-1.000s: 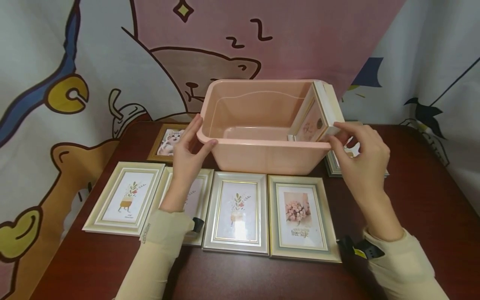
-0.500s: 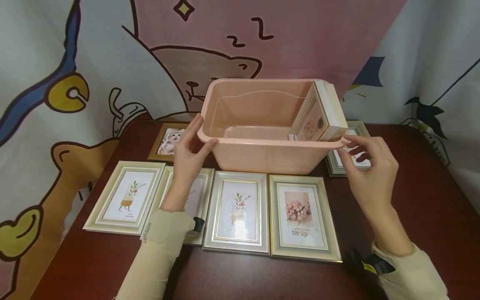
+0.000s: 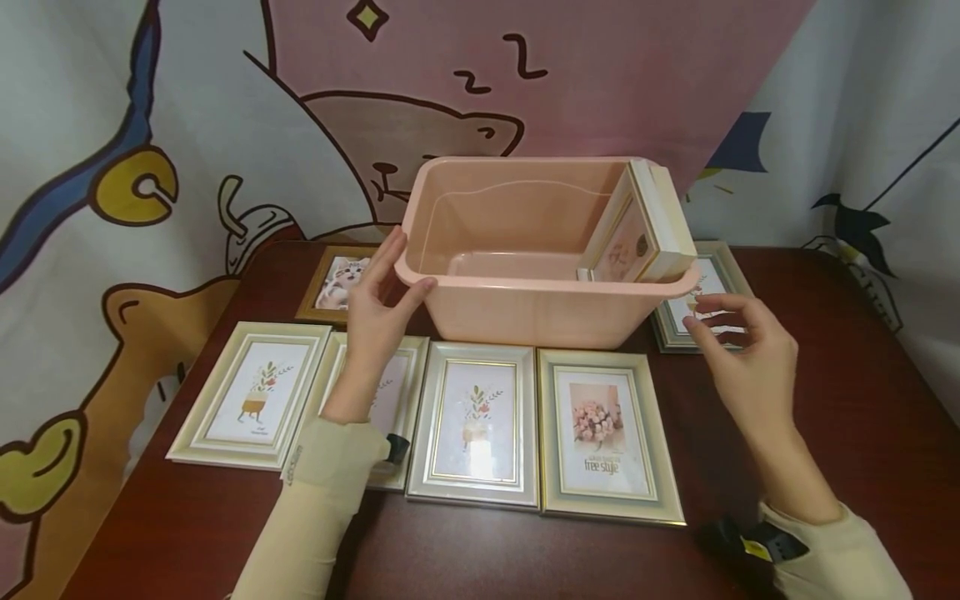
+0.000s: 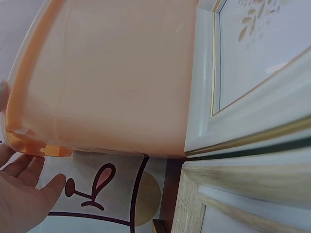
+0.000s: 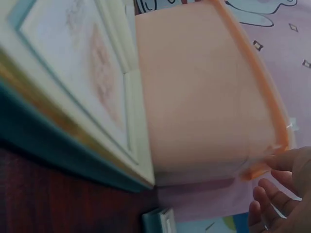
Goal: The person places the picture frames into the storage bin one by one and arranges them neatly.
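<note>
A peach-pink plastic bin (image 3: 536,312) stands at the back of the table. My left hand (image 3: 381,321) holds its near left corner, thumb at the front rim and fingers along the left side. Inside the bin, two framed pictures (image 3: 637,221) lean together against the right wall, their top edges above the rim. My right hand (image 3: 753,358) hovers just off the bin's near right corner, holding nothing, its fingers loosely bent. Below that hand lies a pale green picture frame (image 3: 667,337), partly hidden by the bin and the fingers.
In front of the bin lies a row: a cream frame (image 3: 187,442), another frame (image 3: 408,375) half hidden by my left arm, a silvery frame (image 3: 427,492) and a flower-picture frame (image 3: 551,500). A brown cat-picture frame (image 3: 313,292) lies back left. A cartoon curtain (image 3: 600,83) hangs behind.
My right hand has let go of the leaning frames, moved off the bin's right rim, and drawn back toward the lower right. The left hand has stayed on the bin.
</note>
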`<state>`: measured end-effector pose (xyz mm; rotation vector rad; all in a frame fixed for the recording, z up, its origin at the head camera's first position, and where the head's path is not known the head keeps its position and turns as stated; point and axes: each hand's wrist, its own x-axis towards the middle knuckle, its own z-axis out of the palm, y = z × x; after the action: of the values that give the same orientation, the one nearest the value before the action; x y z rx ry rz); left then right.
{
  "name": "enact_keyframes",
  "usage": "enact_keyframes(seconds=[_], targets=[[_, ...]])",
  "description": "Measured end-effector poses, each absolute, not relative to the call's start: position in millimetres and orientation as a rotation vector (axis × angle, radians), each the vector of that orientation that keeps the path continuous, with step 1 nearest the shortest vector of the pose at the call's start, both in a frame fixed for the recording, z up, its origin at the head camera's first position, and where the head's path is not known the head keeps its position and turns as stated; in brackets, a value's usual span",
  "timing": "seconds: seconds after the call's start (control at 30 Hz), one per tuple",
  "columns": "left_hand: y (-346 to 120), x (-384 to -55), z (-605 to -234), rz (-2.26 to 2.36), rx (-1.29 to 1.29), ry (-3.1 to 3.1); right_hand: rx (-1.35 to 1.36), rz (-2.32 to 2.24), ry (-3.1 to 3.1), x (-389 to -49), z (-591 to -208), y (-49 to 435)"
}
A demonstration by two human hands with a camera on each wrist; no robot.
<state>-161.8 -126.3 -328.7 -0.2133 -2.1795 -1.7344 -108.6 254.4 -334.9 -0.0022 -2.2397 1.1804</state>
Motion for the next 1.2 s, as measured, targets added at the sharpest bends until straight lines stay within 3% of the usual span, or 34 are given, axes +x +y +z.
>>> enact_keyframes(seconds=[0.2, 1.2], targets=[[-127, -162, -329, -1.733, -0.225, -2.173, -0.078, 1.263, -2.368, -114, -350, 263], [-127, -162, -330, -1.760, -0.242, -2.140, 0.130, 1.348, -2.827, -122, -381, 278]])
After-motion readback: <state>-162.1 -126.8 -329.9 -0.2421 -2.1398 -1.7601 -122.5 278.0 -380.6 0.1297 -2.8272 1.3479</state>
